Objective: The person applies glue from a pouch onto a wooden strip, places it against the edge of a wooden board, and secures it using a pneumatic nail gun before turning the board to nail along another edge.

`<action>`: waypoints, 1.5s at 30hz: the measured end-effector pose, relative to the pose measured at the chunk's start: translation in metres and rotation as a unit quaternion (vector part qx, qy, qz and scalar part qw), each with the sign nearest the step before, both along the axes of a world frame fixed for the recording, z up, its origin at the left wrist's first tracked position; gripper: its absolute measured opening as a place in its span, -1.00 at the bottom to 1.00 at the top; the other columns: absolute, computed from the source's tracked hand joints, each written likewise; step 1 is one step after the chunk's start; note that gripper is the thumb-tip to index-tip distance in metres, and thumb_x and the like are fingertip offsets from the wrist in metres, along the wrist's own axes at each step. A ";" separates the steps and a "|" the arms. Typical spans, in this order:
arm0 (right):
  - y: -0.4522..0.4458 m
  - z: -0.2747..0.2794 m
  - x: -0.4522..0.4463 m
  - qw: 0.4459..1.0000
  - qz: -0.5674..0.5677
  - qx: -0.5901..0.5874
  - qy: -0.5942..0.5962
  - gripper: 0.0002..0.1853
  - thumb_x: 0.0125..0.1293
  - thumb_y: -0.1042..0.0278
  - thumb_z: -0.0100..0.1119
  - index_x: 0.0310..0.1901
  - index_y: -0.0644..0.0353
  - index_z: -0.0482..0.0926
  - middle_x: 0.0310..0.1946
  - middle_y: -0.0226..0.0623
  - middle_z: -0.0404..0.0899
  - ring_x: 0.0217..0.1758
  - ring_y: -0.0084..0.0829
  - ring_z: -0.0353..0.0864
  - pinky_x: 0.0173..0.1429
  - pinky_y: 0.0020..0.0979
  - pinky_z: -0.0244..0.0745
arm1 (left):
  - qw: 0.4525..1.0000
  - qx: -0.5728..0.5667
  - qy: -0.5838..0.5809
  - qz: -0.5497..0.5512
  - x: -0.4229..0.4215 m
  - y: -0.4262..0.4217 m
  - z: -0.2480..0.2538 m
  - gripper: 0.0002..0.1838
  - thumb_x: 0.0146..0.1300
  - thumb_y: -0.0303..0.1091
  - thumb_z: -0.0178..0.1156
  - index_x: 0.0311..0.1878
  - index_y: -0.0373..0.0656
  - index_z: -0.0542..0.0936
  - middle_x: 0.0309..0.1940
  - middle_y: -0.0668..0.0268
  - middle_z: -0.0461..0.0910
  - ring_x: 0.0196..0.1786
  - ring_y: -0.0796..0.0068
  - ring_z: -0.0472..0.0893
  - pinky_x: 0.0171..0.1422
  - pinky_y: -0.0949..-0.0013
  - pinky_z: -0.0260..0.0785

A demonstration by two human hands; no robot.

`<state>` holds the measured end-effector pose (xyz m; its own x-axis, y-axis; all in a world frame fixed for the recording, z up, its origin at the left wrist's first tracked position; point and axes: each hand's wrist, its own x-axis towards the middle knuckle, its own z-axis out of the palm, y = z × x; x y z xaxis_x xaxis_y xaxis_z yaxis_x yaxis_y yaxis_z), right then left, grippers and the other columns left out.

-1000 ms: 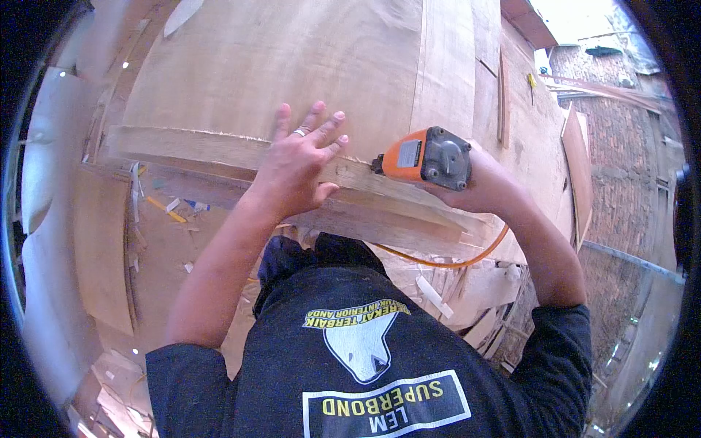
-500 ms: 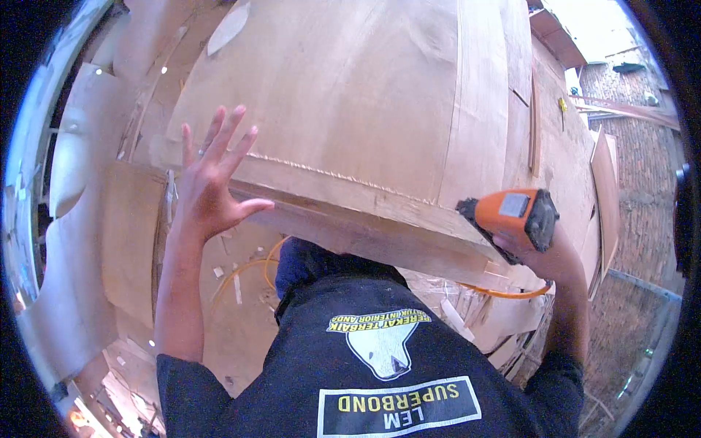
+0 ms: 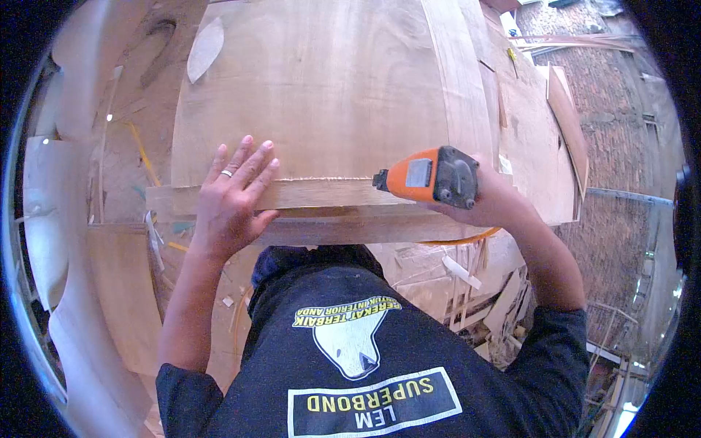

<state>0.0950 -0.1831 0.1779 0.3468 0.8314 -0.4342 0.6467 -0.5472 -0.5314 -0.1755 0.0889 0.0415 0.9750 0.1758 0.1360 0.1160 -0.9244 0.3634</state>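
Observation:
A wide plywood sheet (image 3: 314,102) lies in front of me, with a wooden strip (image 3: 328,193) along its near edge and a rough, splintery line where they meet. My left hand (image 3: 235,198) rests palm down over that edge at the left, fingers spread, a ring on one finger. Wrapped round the handle of an orange and black nail gun (image 3: 418,177) is my right hand (image 3: 493,201). The gun's black nose points left, over the strip near the seam; whether it touches the wood I cannot tell. Most of the right fingers are hidden behind the gun.
An orange hose (image 3: 467,237) curves below the near edge on the right. Wood scraps (image 3: 504,310) litter the floor there. Curved thin sheets (image 3: 51,219) stand at the left. A leaf-shaped pale piece (image 3: 206,50) lies on the plywood's far left. A brick surface (image 3: 610,109) is at the right.
My left hand has come down from a raised, spread pose onto the board's edge. My right hand has carried the nail gun leftward along the strip, turning its nose left. The view has shifted.

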 end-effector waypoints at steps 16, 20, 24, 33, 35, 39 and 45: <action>0.029 -0.003 -0.001 0.993 -0.014 -0.116 -0.004 -0.67 0.11 0.43 0.53 -0.08 0.22 0.68 -0.31 -0.25 0.76 -0.26 -0.34 0.74 -0.06 -0.30 0.66 | 1.000 -0.018 -0.024 -0.002 -0.001 -0.001 -0.012 -0.16 -0.12 -0.23 0.61 0.35 -0.15 0.64 0.62 0.20 0.34 0.70 0.02 0.22 0.75 -0.17 0.03; 0.032 0.001 -0.004 0.995 -0.018 -0.096 -0.012 -0.72 -0.03 0.46 0.48 -0.22 0.26 0.70 -0.35 -0.09 0.76 -0.34 -0.15 0.73 -0.13 -0.21 0.66 | 1.000 -0.021 -0.015 -0.001 0.000 -0.001 -0.010 -0.17 -0.11 -0.24 0.61 0.36 -0.15 0.63 0.62 0.20 0.34 0.70 0.01 0.21 0.75 -0.16 0.03; 0.024 -0.003 0.000 0.995 -0.017 -0.096 -0.032 -0.69 -0.04 0.46 0.50 -0.20 0.28 0.69 -0.32 -0.12 0.76 -0.31 -0.23 0.73 -0.10 -0.24 0.66 | 1.000 -0.021 -0.015 0.001 -0.001 -0.002 -0.008 -0.17 -0.10 -0.23 0.60 0.36 -0.13 0.63 0.62 0.21 0.34 0.70 0.03 0.21 0.75 -0.17 0.03; 0.036 0.037 -0.017 0.999 -0.043 -0.021 -0.016 -0.53 0.21 0.36 0.57 0.13 0.25 0.65 -0.13 -0.19 0.78 -0.11 -0.40 0.75 0.07 -0.32 0.66 | 0.996 -0.043 -0.040 0.065 -0.031 0.023 0.019 0.07 -0.19 -0.12 0.67 0.53 0.09 0.49 0.71 0.26 0.16 0.74 0.11 0.12 0.80 -0.21 -0.20; 0.039 0.042 -0.021 0.999 -0.034 -0.021 -0.015 -0.56 0.19 0.36 0.56 0.09 0.26 0.67 -0.16 -0.20 0.78 -0.12 -0.41 0.75 0.05 -0.31 0.66 | 0.990 -0.005 -0.042 0.133 -0.055 0.042 0.020 0.12 -0.27 -0.10 0.71 0.53 0.14 0.49 0.72 0.30 0.13 0.74 0.14 0.11 0.82 -0.19 -0.27; 0.059 0.035 -0.033 0.998 -0.019 -0.054 -0.001 -0.63 0.13 0.40 0.54 -0.02 0.27 0.68 -0.25 -0.21 0.78 -0.23 -0.41 0.71 -0.03 -0.29 0.65 | 0.984 0.008 -0.022 0.175 -0.087 0.070 0.008 0.08 -0.31 -0.15 0.72 0.48 0.23 0.56 0.71 0.33 0.17 0.74 0.18 0.12 0.81 -0.17 -0.14; 0.103 0.007 -0.049 0.996 0.028 -0.084 0.021 -0.72 0.06 0.48 0.46 -0.15 0.29 0.68 -0.36 -0.18 0.75 -0.37 -0.41 0.62 -0.13 -0.28 0.63 | 0.983 -0.062 -0.042 0.170 -0.094 0.080 -0.009 -0.07 -0.27 -0.24 0.71 0.36 0.30 0.67 0.65 0.35 0.30 0.67 0.19 0.28 0.74 -0.14 0.06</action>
<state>0.0460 -0.0803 0.1846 0.2808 0.7633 -0.5818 0.6581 -0.5944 -0.4622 -0.2693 0.1684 0.0327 0.8437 0.5093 0.1695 0.3752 -0.7854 0.4922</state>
